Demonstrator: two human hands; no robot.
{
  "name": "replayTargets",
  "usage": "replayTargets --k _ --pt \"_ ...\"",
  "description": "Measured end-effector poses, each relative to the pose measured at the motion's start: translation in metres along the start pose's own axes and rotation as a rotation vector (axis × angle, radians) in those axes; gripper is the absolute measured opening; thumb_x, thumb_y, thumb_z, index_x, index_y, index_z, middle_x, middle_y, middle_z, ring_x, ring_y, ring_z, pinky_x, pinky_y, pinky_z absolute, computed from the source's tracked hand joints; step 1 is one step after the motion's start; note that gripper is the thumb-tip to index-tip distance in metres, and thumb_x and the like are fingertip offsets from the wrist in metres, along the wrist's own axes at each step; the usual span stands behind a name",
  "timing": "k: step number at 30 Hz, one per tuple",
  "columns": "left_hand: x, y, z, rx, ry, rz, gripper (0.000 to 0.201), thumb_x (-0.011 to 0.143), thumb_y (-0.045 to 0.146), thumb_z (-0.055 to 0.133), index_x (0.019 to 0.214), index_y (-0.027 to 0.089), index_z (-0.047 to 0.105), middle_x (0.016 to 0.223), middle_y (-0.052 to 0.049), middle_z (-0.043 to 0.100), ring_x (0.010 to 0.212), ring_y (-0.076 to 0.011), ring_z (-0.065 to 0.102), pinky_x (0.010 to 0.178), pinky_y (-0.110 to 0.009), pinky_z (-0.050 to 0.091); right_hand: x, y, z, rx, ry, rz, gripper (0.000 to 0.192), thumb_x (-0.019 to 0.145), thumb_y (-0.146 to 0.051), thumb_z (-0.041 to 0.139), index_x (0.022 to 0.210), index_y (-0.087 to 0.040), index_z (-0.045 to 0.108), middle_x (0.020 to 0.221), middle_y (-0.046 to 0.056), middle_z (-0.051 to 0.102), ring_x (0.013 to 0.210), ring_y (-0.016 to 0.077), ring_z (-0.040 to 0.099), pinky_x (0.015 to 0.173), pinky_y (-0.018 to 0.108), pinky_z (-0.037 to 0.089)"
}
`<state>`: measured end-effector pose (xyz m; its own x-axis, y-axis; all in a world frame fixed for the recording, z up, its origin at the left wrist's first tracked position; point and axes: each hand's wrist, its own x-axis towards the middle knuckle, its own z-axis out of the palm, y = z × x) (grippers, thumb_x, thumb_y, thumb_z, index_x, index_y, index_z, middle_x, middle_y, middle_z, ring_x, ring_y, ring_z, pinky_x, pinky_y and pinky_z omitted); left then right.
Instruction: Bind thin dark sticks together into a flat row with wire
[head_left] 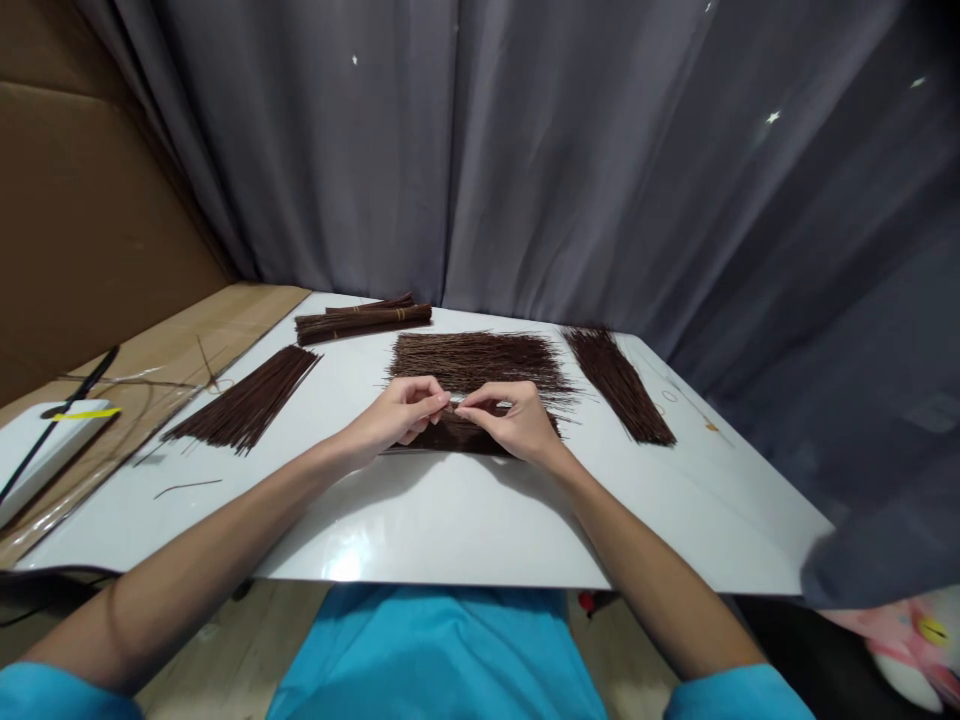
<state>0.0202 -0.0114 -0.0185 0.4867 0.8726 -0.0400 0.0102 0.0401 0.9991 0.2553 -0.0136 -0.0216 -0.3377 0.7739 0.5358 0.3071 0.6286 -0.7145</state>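
My left hand [409,412] and my right hand [514,415] meet over the middle of the table, thumbs and index fingers pinched with the tips almost touching. Whatever lies between the fingertips is too thin and small to make out. Just beyond them spreads a wide layer of thin dark brown sticks [480,358], their ends uneven on the right. Beneath my hands is a flat, dark brown, slightly glossy piece [469,438], partly covered by my fingers and the sticks.
Brown stick bundles lie at the left [251,400], the right [619,385] and the back [367,322] of the white table [450,530]. A loose bent stick [187,487] lies front left. Cardboard [97,190] and a white box [45,440] border the left; a grey curtain [525,150] hangs behind.
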Motion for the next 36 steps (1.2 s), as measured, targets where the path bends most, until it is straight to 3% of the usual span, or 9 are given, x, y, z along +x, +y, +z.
replayTargets --k 5,14,19,29,36 --pt "0.001 -0.001 -0.002 0.14 0.03 0.075 0.039 0.097 0.055 0.072 0.088 0.018 0.063 0.067 0.003 0.051 0.049 -0.0069 0.036 0.044 -0.022 0.022 0.001 0.002 -0.001 -0.052 0.092 0.045 0.024 0.084 -0.044 0.09 0.081 -0.021 0.084 0.079 0.004 0.081 0.068 0.0187 0.069 0.064 0.031 0.051" --pt "0.002 0.0 0.001 0.545 0.115 0.312 0.036 0.102 0.047 0.064 0.086 0.015 0.071 0.076 -0.002 0.066 0.068 -0.0144 0.056 0.061 -0.025 0.039 0.002 0.006 -0.003 -0.114 0.068 0.101 0.027 0.082 -0.047 0.091 0.078 -0.021 0.085 0.077 0.005 0.08 0.067 0.019 0.069 0.063 0.031 0.048" --pt "0.0 -0.002 0.0 0.743 0.136 0.347 0.032 0.105 0.042 0.06 0.092 0.017 0.074 0.081 -0.003 0.072 0.072 -0.0173 0.061 0.066 -0.028 0.041 0.002 0.013 -0.006 -0.229 0.028 0.141 0.033 0.079 -0.052 0.093 0.075 -0.021 0.081 0.072 0.003 0.078 0.063 0.0171 0.067 0.06 0.028 0.044" --pt "0.004 -0.013 -0.004 0.924 0.062 0.508 0.036 0.108 0.037 0.057 0.094 0.02 0.085 0.083 -0.007 0.063 0.071 -0.0176 0.058 0.069 -0.03 0.04 0.003 0.016 -0.017 -0.547 -0.175 -0.131 0.023 0.084 -0.039 0.092 0.075 -0.025 0.077 0.07 -0.002 0.076 0.06 0.0142 0.062 0.059 0.027 0.031" --pt "0.005 -0.013 -0.01 0.846 0.061 0.494 0.031 0.106 0.038 0.061 0.104 0.021 0.087 0.088 -0.008 0.068 0.075 -0.0188 0.061 0.071 -0.032 0.043 0.001 0.018 -0.031 -0.443 -0.191 -0.143 0.017 0.088 -0.04 0.089 0.087 -0.026 0.08 0.084 -0.002 0.08 0.072 0.016 0.069 0.067 0.026 0.042"
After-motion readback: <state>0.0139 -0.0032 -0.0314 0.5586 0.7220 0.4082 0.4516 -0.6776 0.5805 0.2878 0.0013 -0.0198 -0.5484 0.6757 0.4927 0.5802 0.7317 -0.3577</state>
